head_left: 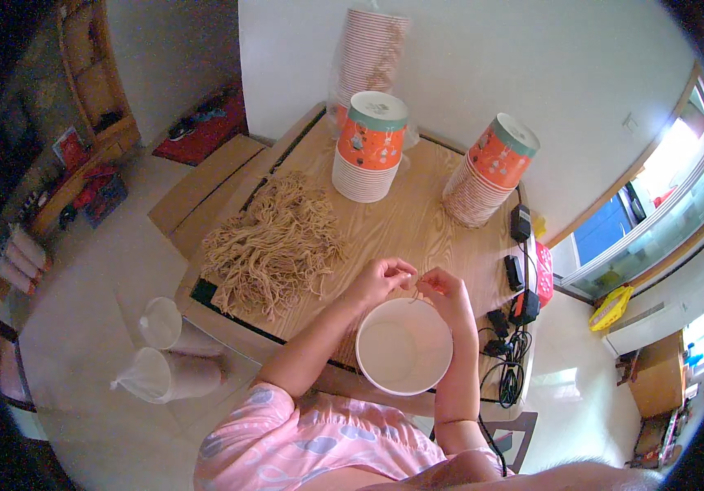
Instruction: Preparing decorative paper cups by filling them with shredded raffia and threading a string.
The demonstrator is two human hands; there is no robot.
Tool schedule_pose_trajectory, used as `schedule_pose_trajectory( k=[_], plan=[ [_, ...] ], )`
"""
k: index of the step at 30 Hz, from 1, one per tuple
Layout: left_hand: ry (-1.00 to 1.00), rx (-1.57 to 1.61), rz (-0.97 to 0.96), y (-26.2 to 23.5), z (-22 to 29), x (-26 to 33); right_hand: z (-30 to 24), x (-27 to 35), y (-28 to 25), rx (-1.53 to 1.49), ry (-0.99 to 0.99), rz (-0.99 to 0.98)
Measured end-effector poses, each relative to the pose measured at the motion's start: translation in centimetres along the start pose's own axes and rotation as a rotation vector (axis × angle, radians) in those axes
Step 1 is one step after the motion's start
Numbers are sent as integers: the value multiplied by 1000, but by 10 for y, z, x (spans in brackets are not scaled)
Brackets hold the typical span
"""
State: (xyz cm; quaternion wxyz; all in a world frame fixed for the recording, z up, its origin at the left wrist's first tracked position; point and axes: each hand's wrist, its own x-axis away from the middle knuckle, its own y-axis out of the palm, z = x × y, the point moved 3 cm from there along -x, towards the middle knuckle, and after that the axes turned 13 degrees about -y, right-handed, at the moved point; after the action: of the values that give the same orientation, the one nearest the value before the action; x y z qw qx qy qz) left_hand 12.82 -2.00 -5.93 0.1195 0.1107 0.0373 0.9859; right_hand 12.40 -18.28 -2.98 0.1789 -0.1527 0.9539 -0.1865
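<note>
A white paper bucket (402, 353) with its open mouth facing up is at the table's near edge, close against my body. Over its far rim my two hands nearly meet. My left hand (386, 278) pinches a thin beige cord with thumb and forefinger. The fingers of my right hand (444, 288) are closed on the same cord (416, 291), of which only a short bit shows between the hands. A loose heap of beige cords (274, 241) lies on the left of the table, beside my left forearm.
Beyond my hands stand upside-down stacks of orange-and-green paper buckets (372, 135) (501, 159), with a taller wrapped stack (371, 61) behind. Black adapters and cables (516, 352) lie along the right edge. Bagged buckets (160, 375) are on the floor at left.
</note>
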Motion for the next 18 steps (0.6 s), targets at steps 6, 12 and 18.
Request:
schedule_pose_trajectory(
  k=[6,12,18],
  plan=[
    [78,-96,-132,2,-3,-1,8,0,0,-13,-4,14],
    [-15,-169,-65,2,1,0,14,0,0,-26,-18,14],
    [28,-103,-30,0,-8,-5,15,0,2,-113,-36,14]
  ],
)
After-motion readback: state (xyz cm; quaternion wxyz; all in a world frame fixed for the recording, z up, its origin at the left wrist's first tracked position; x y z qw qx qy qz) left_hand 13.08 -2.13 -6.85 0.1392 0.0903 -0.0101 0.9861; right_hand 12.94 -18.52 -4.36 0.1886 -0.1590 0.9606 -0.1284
